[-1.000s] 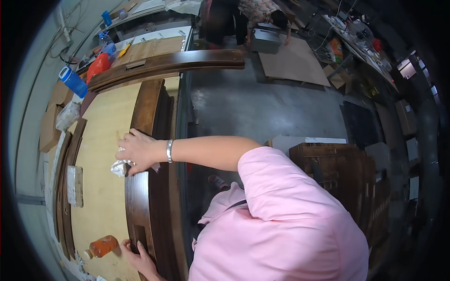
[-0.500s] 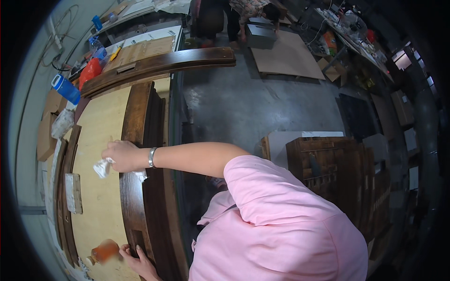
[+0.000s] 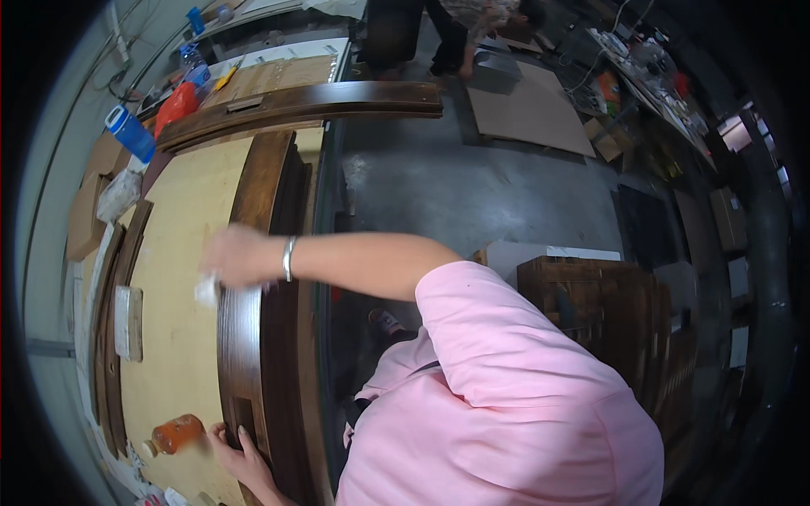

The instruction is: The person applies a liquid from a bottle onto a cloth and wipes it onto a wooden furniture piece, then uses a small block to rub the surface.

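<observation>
A dark brown wooden beam [image 3: 241,337] lies lengthwise on the pale board of the workbench [image 3: 173,278]. My right hand [image 3: 245,255], smeared by motion, is over the beam's middle, closed around a white cloth [image 3: 207,290] whose end sticks out beside the beam. Near the beam's close end, my left hand [image 3: 241,462] holds its edge: the fingers are on the left side, and the thumb is by a rectangular slot [image 3: 245,415]. An orange-brown bottle [image 3: 177,433] lies on its side left of that hand.
Another dark beam [image 3: 312,103] crosses the bench's far part and juts past its edge. Thin wooden strips [image 3: 114,337] and a pale block [image 3: 129,324] lie along the left. Dark wooden panels [image 3: 582,312] stand at right. A person [image 3: 485,34] bends over a grey box further off.
My right hand has moved slightly farther along the beam with the cloth and is blurred. My left hand keeps its place by the slot. The whole view has shifted a little.
</observation>
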### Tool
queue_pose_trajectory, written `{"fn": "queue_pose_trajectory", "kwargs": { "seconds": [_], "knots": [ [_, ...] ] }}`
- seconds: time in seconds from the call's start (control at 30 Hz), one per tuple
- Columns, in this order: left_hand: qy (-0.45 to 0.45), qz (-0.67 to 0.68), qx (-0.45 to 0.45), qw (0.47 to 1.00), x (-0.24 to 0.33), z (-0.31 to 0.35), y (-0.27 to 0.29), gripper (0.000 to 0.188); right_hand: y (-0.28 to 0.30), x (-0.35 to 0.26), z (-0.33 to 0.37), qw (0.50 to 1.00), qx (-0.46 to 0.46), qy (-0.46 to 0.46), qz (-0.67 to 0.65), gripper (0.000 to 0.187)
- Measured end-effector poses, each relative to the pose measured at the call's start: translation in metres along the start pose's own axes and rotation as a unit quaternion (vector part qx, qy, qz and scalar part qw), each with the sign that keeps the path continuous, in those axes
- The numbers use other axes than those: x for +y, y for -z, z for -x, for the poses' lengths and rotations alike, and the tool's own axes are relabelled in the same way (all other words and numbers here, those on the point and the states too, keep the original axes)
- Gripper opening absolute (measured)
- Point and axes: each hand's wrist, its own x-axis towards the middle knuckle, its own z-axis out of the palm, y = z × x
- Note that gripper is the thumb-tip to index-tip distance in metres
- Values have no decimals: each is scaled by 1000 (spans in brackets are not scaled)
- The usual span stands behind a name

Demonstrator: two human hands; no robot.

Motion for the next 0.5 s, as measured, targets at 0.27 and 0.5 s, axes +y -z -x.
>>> {"fn": "queue_pose_trajectory", "kwargs": {
  "seconds": [0.27, 0.5],
  "knots": [
    [-2, 24, 0, 1000, 6, -4, -4, 29, -2, 12, 3, 998, 47, -44, 8, 9],
    [14, 14, 20, 1000, 26, 0, 3, 26, -18, -22, 5, 987, 2, 114, -113, 12]
  ]
}}
